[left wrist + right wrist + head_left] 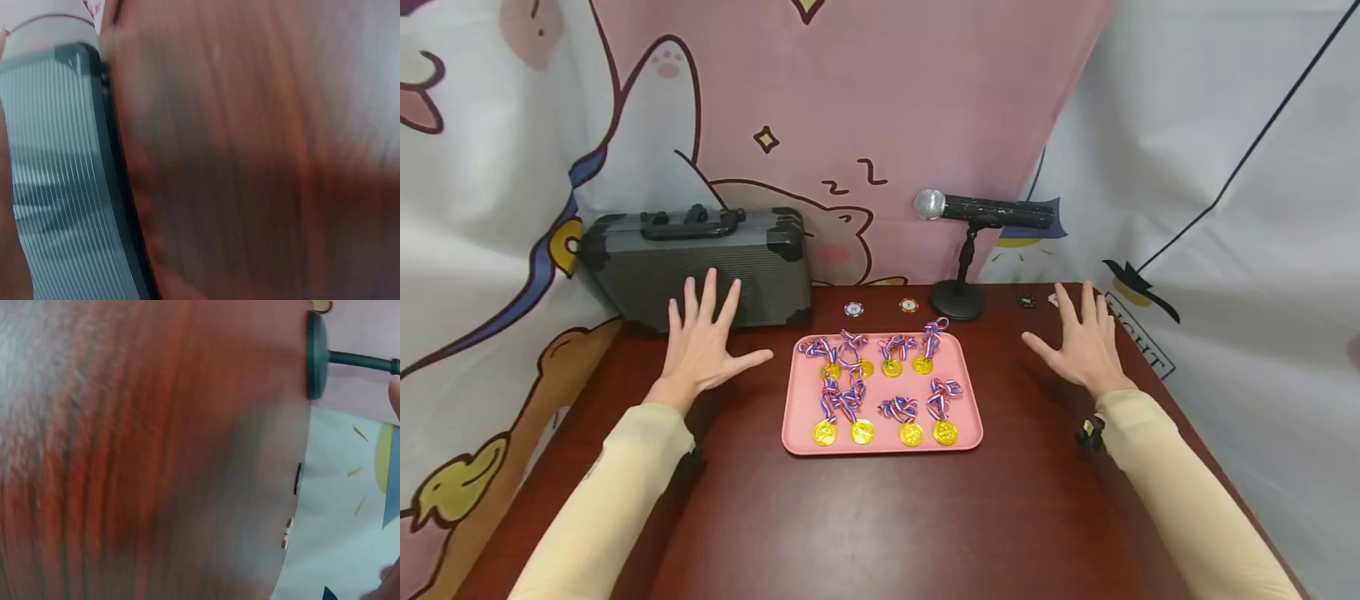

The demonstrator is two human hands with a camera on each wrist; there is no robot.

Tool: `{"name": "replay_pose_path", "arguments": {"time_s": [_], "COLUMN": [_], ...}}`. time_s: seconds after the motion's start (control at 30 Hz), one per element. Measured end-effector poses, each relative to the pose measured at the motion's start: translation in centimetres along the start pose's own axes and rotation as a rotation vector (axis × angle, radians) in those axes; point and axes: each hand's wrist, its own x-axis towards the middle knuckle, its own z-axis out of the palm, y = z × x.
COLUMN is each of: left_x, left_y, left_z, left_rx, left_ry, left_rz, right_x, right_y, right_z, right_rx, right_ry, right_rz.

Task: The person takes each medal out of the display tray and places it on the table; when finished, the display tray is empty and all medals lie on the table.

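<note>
My left hand (700,346) is spread above the table's left side, fingers straight, in front of the dark grey ribbed case (700,271). My right hand (1084,346) hovers with splayed fingers at the right, nearest the poker chips by the back edge. Neither holds anything. Between them lies a pink tray (880,451) bearing several gold medals (862,432) with red, white and blue ribbons (898,408), set in two rows. In the left wrist view the ribbed case (69,181) fills the left side.
Behind the tray, a black microphone (1000,210) with a silver head sits on a round-based stand (957,300). A blue-white chip (853,309), an orange-white chip (908,305) and a black chip (1026,301) lie along the back edge. A cartoon-printed cloth (880,100) hangs behind the table (880,525).
</note>
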Motion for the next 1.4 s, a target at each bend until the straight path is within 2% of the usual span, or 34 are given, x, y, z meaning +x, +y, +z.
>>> {"name": "replay_pose_path", "arguments": {"time_s": [0.1,0.17,0.27,0.47,0.6,0.73,0.83,0.97,1.07,1.2,1.4], "left_x": [-0.8,-1.4,-2.1,-2.7,-2.7,-2.7,-2.6,-2.7,-2.9,-2.8,-2.8], "left_y": [0.8,1.4,2.4,4.1,4.7,4.9,4.8,4.3,3.8,3.6,3.4], "left_z": [0.0,0.1,0.4,1.5,2.5,3.2,3.6,3.9,4.0,4.3,4.5], "left_rx": [-0.109,-0.189,-0.308,-0.524,-0.633,-0.695,-0.736,-0.796,-0.813,-0.803,-0.819], "left_ry": [0.007,-0.014,-0.086,-0.289,-0.352,-0.379,-0.405,-0.456,-0.469,-0.473,-0.482], "left_rz": [0.023,0.030,0.019,-0.022,-0.019,-0.002,-0.010,0.004,0.062,0.113,0.100], "right_x": [0.2,0.2,-0.1,-0.7,-0.9,-0.6,-0.1,0.8,1.2,1.5,1.9], "right_y": [0.0,-0.1,-0.5,-2.1,-4.0,-7.1,-9.5,-12.2,-13.7,-15.0,-16.6], "right_z": [-0.4,-0.7,-1.0,-0.7,0.0,0.8,1.7,3.3,4.5,5.4,6.0], "right_rx": [0.065,0.100,0.134,0.216,0.265,0.367,0.418,0.377,0.309,0.200,0.017], "right_ry": [-0.023,-0.044,-0.070,-0.103,-0.133,-0.171,-0.223,-0.313,-0.360,-0.406,-0.439], "right_rz": [-0.002,0.006,0.016,-0.008,-0.032,-0.102,-0.212,-0.362,-0.414,-0.398,-0.348]}}
